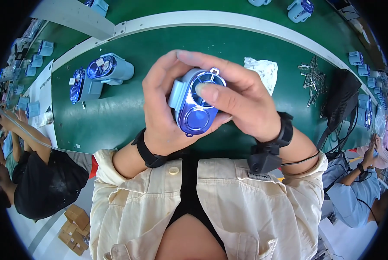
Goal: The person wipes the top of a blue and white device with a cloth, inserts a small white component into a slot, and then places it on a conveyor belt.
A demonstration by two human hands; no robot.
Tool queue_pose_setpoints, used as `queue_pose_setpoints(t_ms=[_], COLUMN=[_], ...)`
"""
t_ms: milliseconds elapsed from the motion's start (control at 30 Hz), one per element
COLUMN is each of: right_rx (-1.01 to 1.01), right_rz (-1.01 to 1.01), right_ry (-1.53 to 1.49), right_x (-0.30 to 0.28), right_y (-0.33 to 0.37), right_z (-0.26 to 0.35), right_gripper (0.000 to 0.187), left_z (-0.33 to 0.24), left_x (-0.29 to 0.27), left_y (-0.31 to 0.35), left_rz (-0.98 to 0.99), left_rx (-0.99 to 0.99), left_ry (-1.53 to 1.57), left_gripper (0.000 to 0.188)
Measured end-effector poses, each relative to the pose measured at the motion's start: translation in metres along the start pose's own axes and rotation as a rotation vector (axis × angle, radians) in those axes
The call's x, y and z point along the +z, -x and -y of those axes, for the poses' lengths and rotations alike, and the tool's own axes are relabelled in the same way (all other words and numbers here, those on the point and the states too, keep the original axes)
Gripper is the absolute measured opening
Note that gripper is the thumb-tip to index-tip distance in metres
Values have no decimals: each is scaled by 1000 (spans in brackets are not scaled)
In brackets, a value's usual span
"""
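Observation:
A light-blue plastic device [194, 120] with a glossy dark-blue oval face is held up over the green table [129, 110]. Its face is tilted up, with a spoked round opening at the upper end and a round disc at the lower end. My left hand [158, 102] wraps round its left side and far end. My right hand [250, 102] closes on its right side, with the thumb pressed over the spoked opening. The fingertips beneath the device are hidden.
Two similar devices [109, 68] [85, 86] stand at the left. To the right lie a crumpled white plastic bag [263, 71], a pile of small metal parts [313, 80] and a black mesh bag [342, 95]. A white rail [202, 18] crosses behind. People sit at both sides.

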State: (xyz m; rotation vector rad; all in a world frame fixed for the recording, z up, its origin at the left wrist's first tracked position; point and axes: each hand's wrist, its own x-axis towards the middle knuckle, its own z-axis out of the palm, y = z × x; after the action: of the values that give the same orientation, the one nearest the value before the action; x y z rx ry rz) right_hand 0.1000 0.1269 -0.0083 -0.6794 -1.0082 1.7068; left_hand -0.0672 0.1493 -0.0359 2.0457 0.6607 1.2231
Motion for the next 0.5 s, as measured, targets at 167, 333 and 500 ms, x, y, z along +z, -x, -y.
queue_pose_setpoints(t_ms=[167,333,500], right_rx=[-124,-8,17], right_rz=[-84,-49,91], right_ry=[187,24,39], right_x=[7,1,2], right_y=[2,-7,-22], right_z=[-13,1,11], right_gripper=[44,47,52], left_z=[1,3,8], left_x=[2,4,2], left_y=[1,-1,1], left_rz=[-38,-70,-177], left_rx=[-62,-49,-52], left_ry=[-9,-35,59], left_gripper=[105,107,108])
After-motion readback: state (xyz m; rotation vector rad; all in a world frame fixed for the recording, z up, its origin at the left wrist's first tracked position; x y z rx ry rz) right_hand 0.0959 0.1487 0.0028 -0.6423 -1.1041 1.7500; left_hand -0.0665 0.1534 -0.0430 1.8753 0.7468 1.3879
